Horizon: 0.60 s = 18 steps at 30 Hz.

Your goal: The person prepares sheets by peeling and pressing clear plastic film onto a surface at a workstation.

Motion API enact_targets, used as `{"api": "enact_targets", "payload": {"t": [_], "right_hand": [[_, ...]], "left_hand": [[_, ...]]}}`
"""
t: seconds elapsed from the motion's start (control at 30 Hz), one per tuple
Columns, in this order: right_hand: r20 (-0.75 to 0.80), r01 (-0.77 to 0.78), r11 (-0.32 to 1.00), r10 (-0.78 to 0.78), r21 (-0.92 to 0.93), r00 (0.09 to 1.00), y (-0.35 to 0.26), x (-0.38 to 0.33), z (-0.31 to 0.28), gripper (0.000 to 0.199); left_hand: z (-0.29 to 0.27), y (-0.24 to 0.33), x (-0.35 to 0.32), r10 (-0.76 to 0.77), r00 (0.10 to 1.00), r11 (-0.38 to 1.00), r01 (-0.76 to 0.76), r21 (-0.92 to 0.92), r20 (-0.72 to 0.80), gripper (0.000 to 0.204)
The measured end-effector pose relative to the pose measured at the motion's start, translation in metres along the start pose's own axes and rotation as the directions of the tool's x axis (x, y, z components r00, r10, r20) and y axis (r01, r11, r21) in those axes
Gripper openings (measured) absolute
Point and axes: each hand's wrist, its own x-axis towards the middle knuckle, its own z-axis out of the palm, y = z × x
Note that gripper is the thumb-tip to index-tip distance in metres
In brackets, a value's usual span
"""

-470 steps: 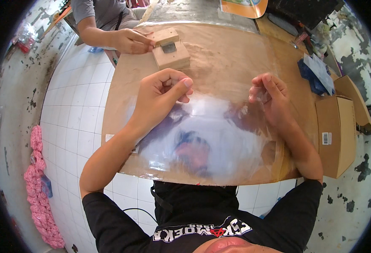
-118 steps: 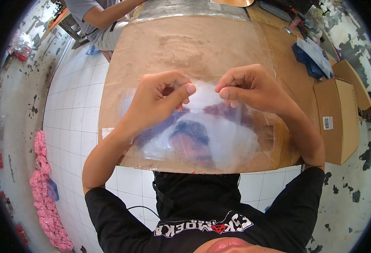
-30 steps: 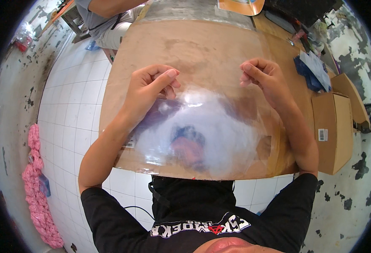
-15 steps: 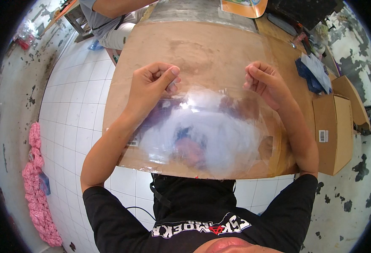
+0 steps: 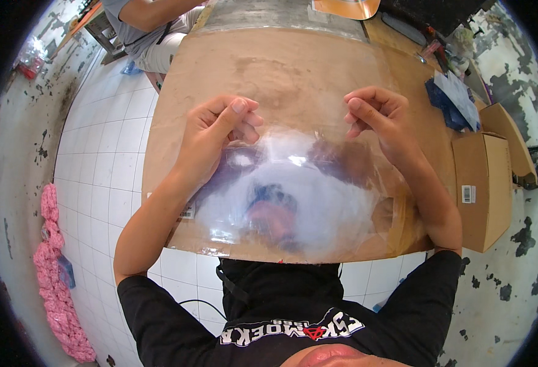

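Bare left hand (image 5: 223,125) and bare right hand (image 5: 380,119) hovering apart over brown cardboard-topped bench (image 5: 263,64), fingers pinching inward, honestly can't tell if gripping anything; shiny clear plastic film (image 5: 330,202) lying near side.

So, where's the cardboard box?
In the head view, the box is on the right, beside the table, lower than the right hand and just below the blue bundle.
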Motion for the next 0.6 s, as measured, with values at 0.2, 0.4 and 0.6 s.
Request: {"api": "enact_targets", "payload": {"t": [0.2, 0.4, 0.6], "right_hand": [[-0.056, -0.011, 0.999, 0.013, 0.040, 0.998, 0.002, 0.001, 0.001, 0.021], [-0.026, -0.004, 0.997, 0.006, 0.078, 1.000, 0.003, -0.001, 0.003, 0.020], [-0.038, 0.059, 0.998, -0.059, -0.002, 0.998, 0.000, -0.003, 0.008, 0.017]], "left_hand": [[0.003, -0.004, -0.003, -0.019, 0.999, 0.996, 0.016, 0.089, 0.031, 0.018], [0.012, -0.002, -0.007, -0.048, 0.999, 0.983, 0.044, 0.176, 0.020, 0.022], [0.013, -0.002, -0.010, 0.030, 1.000, 0.977, -0.028, 0.210, -0.006, 0.024]]}}
